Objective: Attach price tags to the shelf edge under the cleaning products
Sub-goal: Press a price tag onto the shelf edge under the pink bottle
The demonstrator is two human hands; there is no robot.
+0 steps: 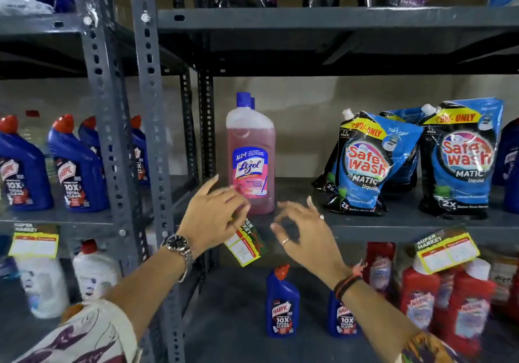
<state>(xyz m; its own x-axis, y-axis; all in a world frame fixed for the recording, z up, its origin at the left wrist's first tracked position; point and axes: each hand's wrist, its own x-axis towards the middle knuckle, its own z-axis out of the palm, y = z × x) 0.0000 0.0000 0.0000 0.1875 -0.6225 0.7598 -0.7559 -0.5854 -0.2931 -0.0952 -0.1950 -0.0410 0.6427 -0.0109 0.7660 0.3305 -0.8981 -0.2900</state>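
Observation:
A yellow-and-green price tag hangs tilted at the grey shelf edge, just below a pink Lizol bottle. My left hand, with a watch on its wrist, has its fingers spread, and the blurred fingertips lie over the tag's top corner. Whether they touch the tag I cannot tell. My right hand hovers just right of the tag with fingers apart, holding nothing. Two more tags hang on the same shelf level, one at the left and one at the right.
Blue Safewash pouches stand right of the Lizol bottle. Blue Harpic bottles fill the left bay behind perforated grey uprights. On the shelf below stand blue Harpic bottles, red bottles and white bottles.

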